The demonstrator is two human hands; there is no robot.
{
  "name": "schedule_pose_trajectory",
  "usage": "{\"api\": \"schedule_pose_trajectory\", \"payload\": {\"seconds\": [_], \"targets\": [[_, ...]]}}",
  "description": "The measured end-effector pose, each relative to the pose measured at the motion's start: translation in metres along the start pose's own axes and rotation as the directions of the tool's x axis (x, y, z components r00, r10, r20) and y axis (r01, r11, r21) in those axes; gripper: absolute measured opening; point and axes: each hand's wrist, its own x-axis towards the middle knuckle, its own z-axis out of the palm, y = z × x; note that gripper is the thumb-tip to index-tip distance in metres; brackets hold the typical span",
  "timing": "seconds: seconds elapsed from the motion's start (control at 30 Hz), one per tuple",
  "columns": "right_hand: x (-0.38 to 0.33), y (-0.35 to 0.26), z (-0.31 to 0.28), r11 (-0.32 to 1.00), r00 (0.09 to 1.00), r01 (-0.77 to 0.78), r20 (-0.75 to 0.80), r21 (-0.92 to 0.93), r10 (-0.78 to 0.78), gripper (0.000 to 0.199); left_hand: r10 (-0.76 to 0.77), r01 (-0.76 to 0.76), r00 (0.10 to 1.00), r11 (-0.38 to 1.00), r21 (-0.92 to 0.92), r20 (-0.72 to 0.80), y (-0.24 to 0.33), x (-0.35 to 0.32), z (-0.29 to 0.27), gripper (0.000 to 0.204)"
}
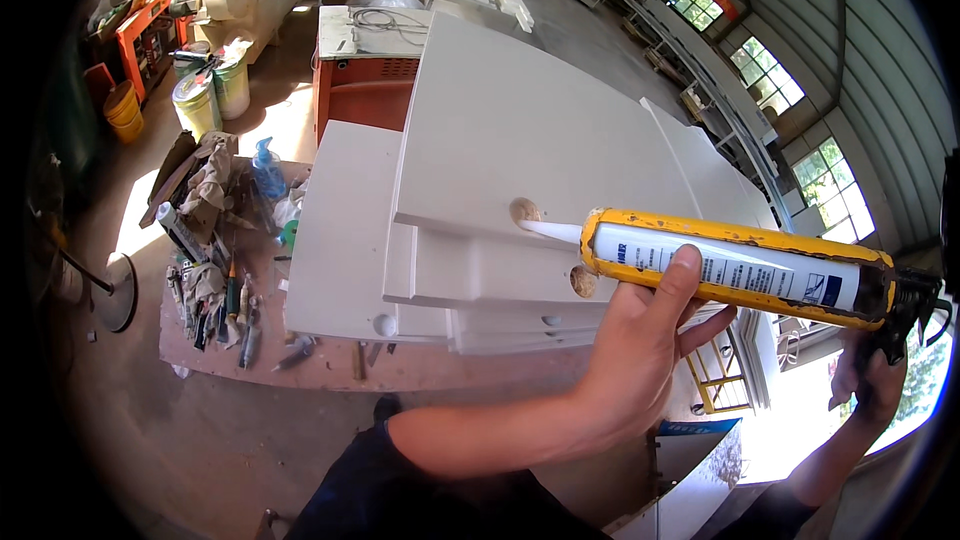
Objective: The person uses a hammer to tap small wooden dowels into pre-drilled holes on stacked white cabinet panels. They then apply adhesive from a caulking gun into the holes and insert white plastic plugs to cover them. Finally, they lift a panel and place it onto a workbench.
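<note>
Dark sleeves came up from the bottom edge, and the left hand (640, 340) was wrapped under the front of a yellow caulking gun (735, 265), thumb up along the sealant tube (720, 268) inside it. The right hand (868, 380) was back at the trigger handle, closed around it as far as I could tell, though the rim of the shot blurred that part. The gun lay nearly level between the two hands, with its white nozzle (550, 230) touching a round hole (524, 210) in the top white panel (540, 130) of a stack. My guess is the gun is stiff and fairly light but back-heavy, so holding it at both ends made sense. The barrel looked crusty with old sealant, probably grippy, not slick. Left of the stack, the workbench (300, 360) was littered with rags, tools and a blue spray bottle (268, 168).
</note>
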Motion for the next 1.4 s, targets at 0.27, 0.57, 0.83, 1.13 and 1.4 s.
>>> {"api": "schedule_pose_trajectory", "payload": {"seconds": [0.27,0.57,0.83,1.13,1.4], "targets": [[0.023,0.032,-0.004,0.932,0.863,0.357,-0.402,0.059,-0.305,0.07,0.034,-0.034,0.998,0.999,-0.015,0.052,-0.011,0.007,-0.009,0.054],[0.014,0.112,0.22,0.862,0.926,0.01,0.32,0.508,-0.2,0.06,0.294,-0.343,0.925,0.919,0.196,0.241,-0.034,-0.026,0.016,0.065],[-0.068,0.103,0.329,0.803,0.51,-0.384,0.83,0.455,-0.226,0.055,0.677,-0.672,0.71,0.567,0.477,0.195,0.075,-0.175,-0.044,0.061],[-0.149,0.078,0.551,0.934,0.438,0.192,0.826,0.3,-0.355,0.054,0.519,-0.282,0.625,0.847,0.451,-0.583,0.208,-0.313,-0.245,0.068],[-0.177,0.165,0.772,0.737,0.561,0.667,0.724,-0.107,-0.402,0.041,0.683,0.318,0.396,0.525,0.79,-0.613,0.272,-0.531,-0.364,0.066]]}}
